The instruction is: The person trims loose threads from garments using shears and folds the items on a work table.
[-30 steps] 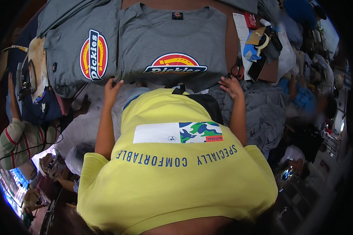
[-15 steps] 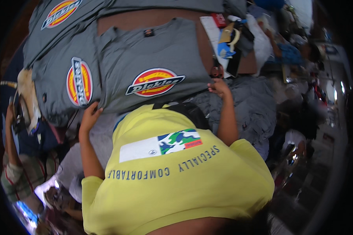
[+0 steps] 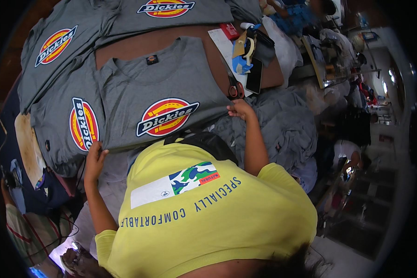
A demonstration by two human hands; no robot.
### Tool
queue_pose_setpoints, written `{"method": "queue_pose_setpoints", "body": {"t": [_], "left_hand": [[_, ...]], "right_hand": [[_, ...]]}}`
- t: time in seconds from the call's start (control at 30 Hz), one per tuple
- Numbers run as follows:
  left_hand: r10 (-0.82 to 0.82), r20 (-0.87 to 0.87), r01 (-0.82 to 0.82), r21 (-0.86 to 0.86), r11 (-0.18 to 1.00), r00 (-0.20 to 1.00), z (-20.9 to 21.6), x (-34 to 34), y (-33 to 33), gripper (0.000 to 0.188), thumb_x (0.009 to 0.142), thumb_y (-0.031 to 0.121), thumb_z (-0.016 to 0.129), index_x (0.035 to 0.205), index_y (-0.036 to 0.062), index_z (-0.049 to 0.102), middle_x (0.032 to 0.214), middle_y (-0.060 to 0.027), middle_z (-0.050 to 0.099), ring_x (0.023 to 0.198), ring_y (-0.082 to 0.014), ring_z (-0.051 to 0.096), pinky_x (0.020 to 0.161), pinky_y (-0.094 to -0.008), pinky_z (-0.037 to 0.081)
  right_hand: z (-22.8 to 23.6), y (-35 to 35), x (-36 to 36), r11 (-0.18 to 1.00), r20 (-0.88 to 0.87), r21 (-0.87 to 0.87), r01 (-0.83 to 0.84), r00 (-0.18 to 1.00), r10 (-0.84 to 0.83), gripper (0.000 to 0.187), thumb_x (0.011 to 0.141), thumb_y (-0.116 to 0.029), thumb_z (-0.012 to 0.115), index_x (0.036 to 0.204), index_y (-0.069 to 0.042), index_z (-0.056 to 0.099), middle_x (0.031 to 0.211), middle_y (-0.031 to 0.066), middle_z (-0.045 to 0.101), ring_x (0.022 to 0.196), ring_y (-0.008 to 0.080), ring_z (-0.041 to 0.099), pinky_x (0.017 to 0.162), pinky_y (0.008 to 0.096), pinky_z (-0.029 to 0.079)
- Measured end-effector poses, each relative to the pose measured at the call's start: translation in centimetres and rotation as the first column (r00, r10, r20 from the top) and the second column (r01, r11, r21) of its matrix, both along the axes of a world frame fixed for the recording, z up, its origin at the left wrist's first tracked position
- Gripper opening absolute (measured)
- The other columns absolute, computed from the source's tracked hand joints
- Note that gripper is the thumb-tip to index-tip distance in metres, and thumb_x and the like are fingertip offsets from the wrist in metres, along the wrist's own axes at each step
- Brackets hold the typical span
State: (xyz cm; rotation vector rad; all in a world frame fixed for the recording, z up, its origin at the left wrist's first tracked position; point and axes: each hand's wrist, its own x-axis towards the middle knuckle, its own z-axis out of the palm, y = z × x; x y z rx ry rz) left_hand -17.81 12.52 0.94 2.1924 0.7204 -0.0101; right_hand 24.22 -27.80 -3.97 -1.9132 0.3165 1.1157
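In the head view, the left hand [image 3: 95,160] pinches the lower left hem of a grey T-shirt [image 3: 157,88] spread across the frame's centre, the right hand [image 3: 240,109] grips its lower right hem, just below red-handled scissors [image 3: 235,85]
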Motion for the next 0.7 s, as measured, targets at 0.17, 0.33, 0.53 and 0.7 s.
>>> {"method": "queue_pose_setpoints", "body": {"t": [0.17, 0.33, 0.53, 0.7], "left_hand": [[0.076, 0.067, -0.087, 0.189, 0.978, 0.995, -1.1, -0.8, -0.7, 0.028, 0.075, 0.004, 0.063, 0.097, -0.0013, 0.047, 0.085, -0.0187, 0.052, 0.076, -0.0341, 0.052, 0.069, -0.0344, 0.042], [0.255, 0.085, -0.269, 0.274, 0.923, 0.963, -3.0, -0.5, -2.2, 0.027, 0.073, -0.001, 0.059, 0.098, 0.0010, 0.051, 0.094, -0.0168, 0.053, 0.088, -0.0351, 0.052, 0.076, -0.0376, 0.042], [0.245, 0.264, -0.354, 0.555, 0.752, 0.933, -0.5, 4.7, -5.7, 0.033, 0.071, -0.005, 0.054, 0.103, 0.0027, 0.053, 0.108, -0.0149, 0.051, 0.103, -0.0335, 0.048, 0.087, -0.0402, 0.038], [-0.037, 0.220, -0.095, 0.559, 0.824, 0.975, -1.9, 12.9, -6.7, 0.045, 0.085, 0.024, 0.053, 0.125, 0.0062, 0.044, 0.135, -0.0139, 0.036, 0.126, -0.0335, 0.031, 0.102, -0.0450, 0.026]], "right_hand": [[-0.4, 0.0, -0.1, 0.998, -0.009, -0.051, -0.028, 1.000, 0.028, 0.060, 0.076, 0.010, 0.056, 0.130, 0.010, 0.029, 0.090, 0.0165, 0.060, 0.067, 0.0163, 0.061, 0.053, 0.0286, 0.054], [0.2, 1.3, -1.0, 0.957, 0.144, -0.250, -0.144, 0.972, 0.184, 0.042, 0.075, 0.005, 0.060, 0.115, 0.008, 0.049, 0.094, 0.0173, 0.061, 0.074, 0.0248, 0.064, 0.054, 0.0314, 0.053], [6.4, 3.7, -1.6, 0.599, 0.266, -0.597, -0.533, 0.573, 0.775, 0.026, 0.081, -0.022, 0.059, 0.094, 0.000, 0.063, 0.103, 0.0168, 0.060, 0.083, 0.0341, 0.061, 0.074, 0.0387, 0.048], [4.6, 10.2, -3.4, 0.810, 0.859, -0.227, -0.540, 0.281, 0.428, 0.037, 0.085, -0.031, 0.055, 0.108, -0.002, 0.057, 0.120, 0.0159, 0.052, 0.112, 0.0344, 0.048, 0.092, 0.0398, 0.039]]}}
